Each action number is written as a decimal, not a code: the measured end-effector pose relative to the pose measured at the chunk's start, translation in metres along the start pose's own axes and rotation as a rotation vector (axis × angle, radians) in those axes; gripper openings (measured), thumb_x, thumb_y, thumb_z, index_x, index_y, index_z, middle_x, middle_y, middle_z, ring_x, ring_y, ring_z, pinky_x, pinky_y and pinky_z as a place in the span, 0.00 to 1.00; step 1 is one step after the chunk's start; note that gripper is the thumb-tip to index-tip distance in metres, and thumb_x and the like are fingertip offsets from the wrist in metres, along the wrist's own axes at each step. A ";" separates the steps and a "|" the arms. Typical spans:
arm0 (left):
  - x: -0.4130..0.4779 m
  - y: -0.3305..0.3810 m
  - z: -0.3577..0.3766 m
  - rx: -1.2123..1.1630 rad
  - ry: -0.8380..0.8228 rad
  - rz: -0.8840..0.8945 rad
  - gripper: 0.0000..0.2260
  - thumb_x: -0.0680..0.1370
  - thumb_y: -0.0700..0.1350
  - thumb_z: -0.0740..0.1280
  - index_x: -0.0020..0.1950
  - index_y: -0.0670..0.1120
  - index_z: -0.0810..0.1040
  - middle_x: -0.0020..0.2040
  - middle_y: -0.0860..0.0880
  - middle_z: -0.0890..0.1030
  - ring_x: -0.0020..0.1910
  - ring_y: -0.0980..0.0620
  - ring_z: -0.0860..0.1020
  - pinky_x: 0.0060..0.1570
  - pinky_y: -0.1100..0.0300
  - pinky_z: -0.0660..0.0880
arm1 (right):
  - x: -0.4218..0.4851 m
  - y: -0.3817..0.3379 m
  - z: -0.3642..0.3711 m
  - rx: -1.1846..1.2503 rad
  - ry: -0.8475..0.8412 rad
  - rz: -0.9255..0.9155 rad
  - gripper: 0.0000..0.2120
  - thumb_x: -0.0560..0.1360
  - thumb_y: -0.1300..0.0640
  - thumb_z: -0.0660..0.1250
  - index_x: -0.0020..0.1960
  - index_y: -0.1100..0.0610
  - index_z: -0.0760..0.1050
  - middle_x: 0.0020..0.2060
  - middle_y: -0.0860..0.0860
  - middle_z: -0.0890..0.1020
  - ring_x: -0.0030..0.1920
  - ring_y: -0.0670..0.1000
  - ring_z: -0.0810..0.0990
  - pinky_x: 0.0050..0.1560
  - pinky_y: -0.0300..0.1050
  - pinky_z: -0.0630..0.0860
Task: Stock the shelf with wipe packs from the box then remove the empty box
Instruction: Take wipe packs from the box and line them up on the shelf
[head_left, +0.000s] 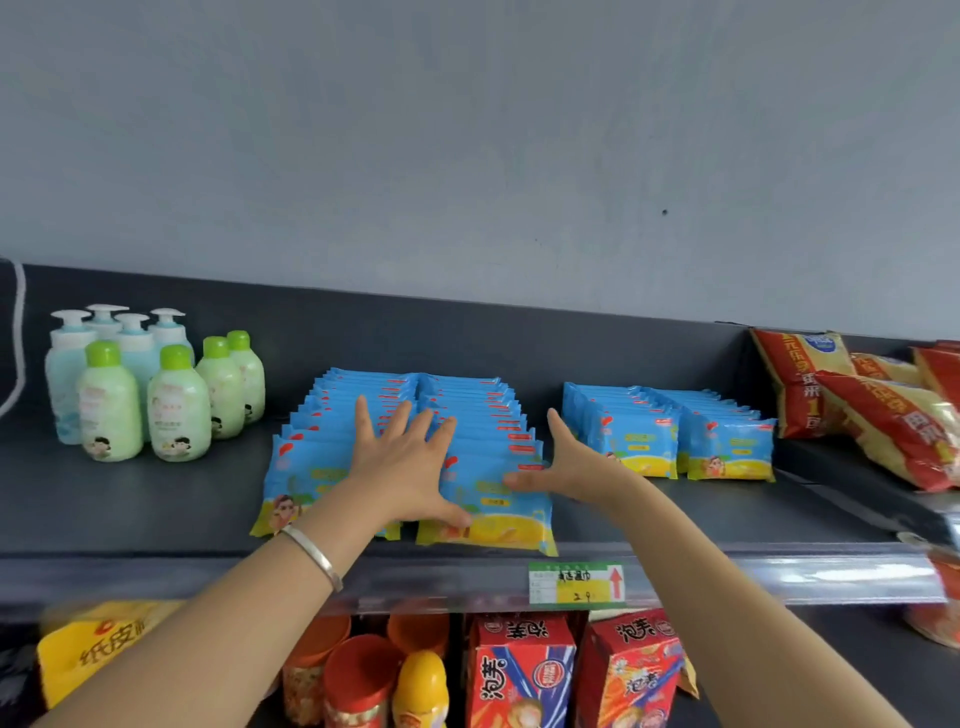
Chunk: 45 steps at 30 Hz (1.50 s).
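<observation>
The wipe packs (488, 415), blue with a yellow lower band, stand in two tight rows side by side in the middle of the dark shelf (156, 499), running from its near edge back toward the far wall. The left hand (405, 462) lies palm down across the tops of the packs, over the seam between the two rows, its fingers (363, 415) straight and spread wide and its thumb reaching down over the face of the nearest pack in the right row. The right hand (566, 462) stands on edge against the right side of that row, thumb pointing up, its straight fingers (519, 480) held together and seemingly touching the upper right corner of the front pack, though the contact is hard to make out. A silver bangle (314, 556) circles the left wrist. Just right of the right hand, apart from the main block, stands a second group of the same packs (670, 436), also in two rows. At the far left of the shelf is a cluster of bottles (145, 384), some with green caps and some with white pumps. At the far right lean red and yellow snack bags (857, 405). A green and yellow price tag (576, 584) with a red arrow sits in the shelf's clear front rail. On the lower shelf are red boxes (519, 670), orange-lidded jars (358, 675) and a blurred yellow bag (88, 654).
</observation>
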<state>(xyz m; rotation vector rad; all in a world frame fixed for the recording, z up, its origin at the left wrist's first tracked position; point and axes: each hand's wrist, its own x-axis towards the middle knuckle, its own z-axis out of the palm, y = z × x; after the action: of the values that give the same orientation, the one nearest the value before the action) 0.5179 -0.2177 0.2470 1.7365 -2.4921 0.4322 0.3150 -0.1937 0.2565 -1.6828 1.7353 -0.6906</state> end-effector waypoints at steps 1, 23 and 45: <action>-0.002 0.003 0.002 0.009 -0.005 -0.011 0.51 0.64 0.75 0.61 0.77 0.54 0.42 0.78 0.50 0.46 0.76 0.45 0.42 0.64 0.30 0.35 | 0.000 0.004 0.003 -0.010 -0.046 -0.013 0.55 0.71 0.53 0.74 0.77 0.53 0.32 0.72 0.49 0.65 0.68 0.51 0.69 0.67 0.46 0.66; -0.033 -0.036 0.037 -0.557 0.394 -0.659 0.46 0.70 0.65 0.66 0.77 0.50 0.44 0.77 0.45 0.46 0.76 0.44 0.45 0.69 0.38 0.51 | 0.015 0.022 0.037 0.088 0.142 -0.098 0.28 0.71 0.48 0.73 0.63 0.55 0.63 0.57 0.50 0.77 0.46 0.47 0.77 0.36 0.38 0.75; -0.028 -0.085 0.034 -1.572 0.271 -0.451 0.24 0.76 0.48 0.67 0.70 0.46 0.63 0.48 0.56 0.73 0.45 0.57 0.73 0.46 0.61 0.69 | 0.020 0.016 0.035 0.291 0.029 -0.140 0.36 0.71 0.49 0.72 0.73 0.51 0.58 0.64 0.49 0.75 0.59 0.47 0.77 0.61 0.46 0.75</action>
<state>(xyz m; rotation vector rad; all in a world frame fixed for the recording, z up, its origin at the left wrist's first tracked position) 0.6101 -0.2286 0.2238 1.1908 -1.2537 -0.9758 0.3302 -0.2114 0.2193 -1.6060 1.4638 -0.9850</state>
